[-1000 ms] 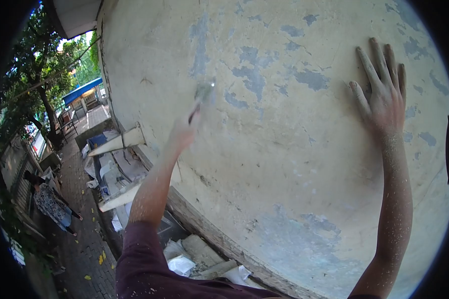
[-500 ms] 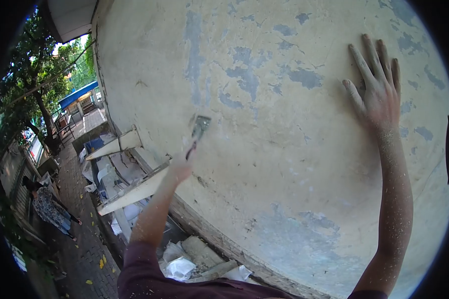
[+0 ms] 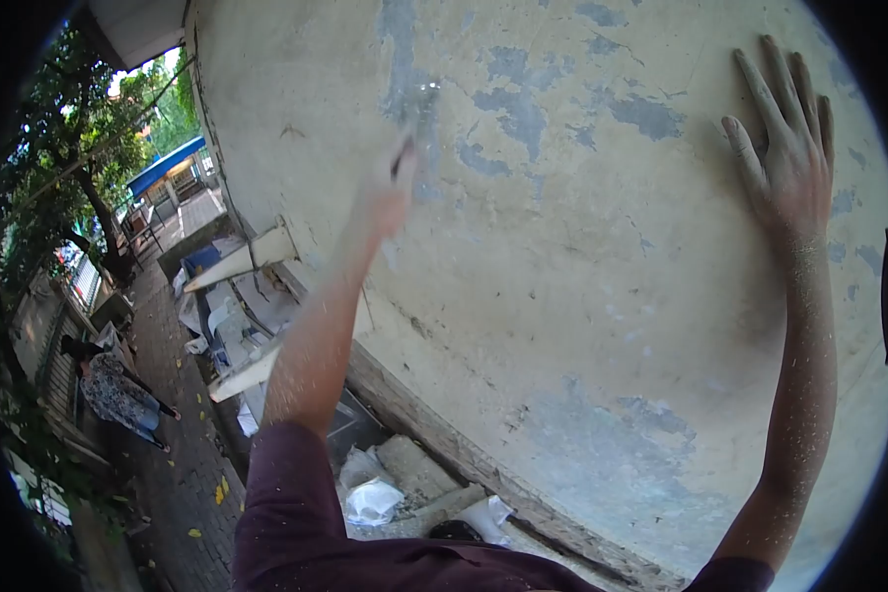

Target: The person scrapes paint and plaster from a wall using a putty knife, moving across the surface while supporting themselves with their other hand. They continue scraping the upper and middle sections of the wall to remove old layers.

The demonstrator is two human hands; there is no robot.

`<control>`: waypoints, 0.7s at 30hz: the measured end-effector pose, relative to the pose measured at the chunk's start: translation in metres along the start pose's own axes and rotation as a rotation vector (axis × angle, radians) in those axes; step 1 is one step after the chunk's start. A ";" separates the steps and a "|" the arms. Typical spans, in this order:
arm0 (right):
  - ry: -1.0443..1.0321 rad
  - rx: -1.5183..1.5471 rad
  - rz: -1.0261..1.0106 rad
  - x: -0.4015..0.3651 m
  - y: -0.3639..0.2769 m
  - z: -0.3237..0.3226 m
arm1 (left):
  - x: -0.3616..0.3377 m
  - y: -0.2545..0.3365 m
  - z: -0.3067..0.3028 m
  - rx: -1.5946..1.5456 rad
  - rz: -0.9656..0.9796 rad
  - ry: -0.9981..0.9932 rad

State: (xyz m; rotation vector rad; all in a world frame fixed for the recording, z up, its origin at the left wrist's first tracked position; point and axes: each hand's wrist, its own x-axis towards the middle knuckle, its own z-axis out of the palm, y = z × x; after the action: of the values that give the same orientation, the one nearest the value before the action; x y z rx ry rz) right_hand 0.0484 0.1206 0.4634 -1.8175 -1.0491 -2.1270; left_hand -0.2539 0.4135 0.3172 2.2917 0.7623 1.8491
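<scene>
My left hand (image 3: 385,202), blurred by motion, is wrapped round the handle of a paint scraper (image 3: 403,158). The scraper's blade is smeared and points up the wall, over a long grey bare strip. To the right, my right hand (image 3: 797,173) lies flat with fingers spread against the wall (image 3: 562,266). Pale dust coats that hand, and flecks cover its forearm. The cream paint on the wall is cracked, with several grey patches where it has come off. A larger bluish-grey patch (image 3: 612,444) shows low down.
Below on the left stand slanted pale brackets (image 3: 247,375) among boards and debris. White plastic bags (image 3: 373,501) lie at the wall's foot. A person (image 3: 118,395) is on the paved path (image 3: 192,483), beside a fence and trees.
My left hand has swung the scraper upward along the wall. My right hand stays flat on the same area of wall, while the whole view has shifted slightly.
</scene>
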 end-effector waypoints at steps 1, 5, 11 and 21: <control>-0.009 0.000 -0.028 -0.002 -0.002 0.000 | 0.032 0.035 -0.014 -0.018 -0.149 -0.055; 0.070 0.032 -0.011 0.002 0.006 0.005 | 0.095 0.033 -0.018 0.080 0.045 0.066; 0.250 0.221 -0.094 -0.002 0.006 0.015 | -0.157 -0.054 0.039 -0.019 -0.089 -0.076; 0.268 0.223 -0.109 0.001 0.004 0.018 | 0.052 0.019 -0.002 -0.067 -0.122 -0.051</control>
State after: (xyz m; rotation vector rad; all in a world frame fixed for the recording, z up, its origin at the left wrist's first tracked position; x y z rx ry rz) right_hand 0.0651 0.1282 0.4663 -1.3623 -1.2795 -2.1370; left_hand -0.2429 0.4194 0.3711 2.1905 0.8013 1.7297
